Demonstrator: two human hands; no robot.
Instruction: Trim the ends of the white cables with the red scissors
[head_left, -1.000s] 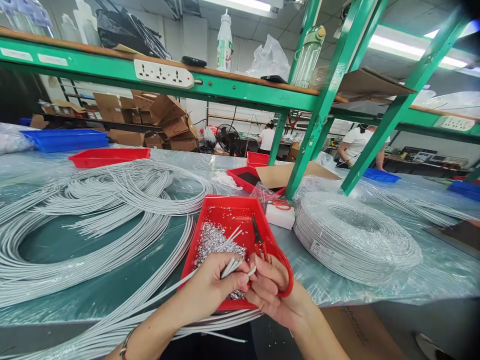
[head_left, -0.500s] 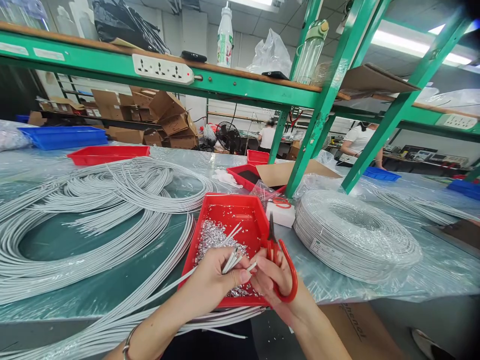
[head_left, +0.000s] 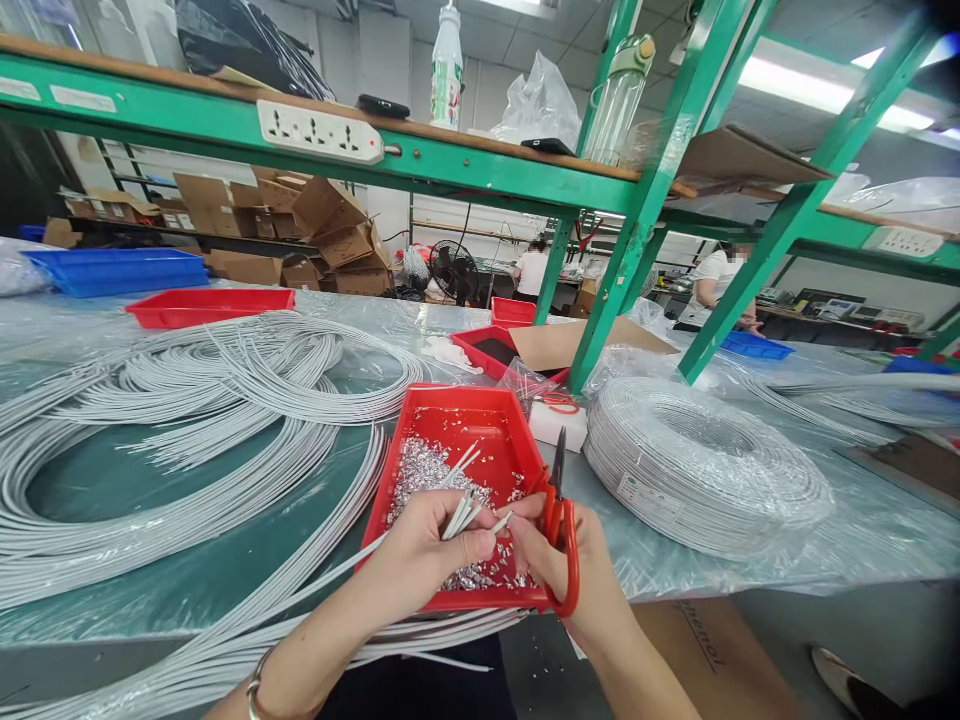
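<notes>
My left hand [head_left: 431, 545] is closed around several white cables [head_left: 459, 516], whose cut ends stick up past the fingers. One cable end [head_left: 502, 522] points right from between my left thumb and forefinger, and the right fingertips are at its tip. Red-handled scissors [head_left: 560, 520] hang in my right hand [head_left: 570, 560], with a loop round the fingers and the dark blades pointing up. Both hands are above the near part of a red tray [head_left: 480, 398]. Small silvery foil scraps [head_left: 421, 475] lie in it.
Coiled white cables [head_left: 300, 480] spread over the table's left side. A wrapped cable roll [head_left: 705, 470] lies at right. Behind the tray are a white box [head_left: 559, 424] with another pair of scissors and a green shelf post [head_left: 611, 290]. Two people are farther back.
My right hand has turned, so the scissors tilt differently, their blades now further right. Its fingers have shifted at the cable end. My left hand keeps its hold on the cables.
</notes>
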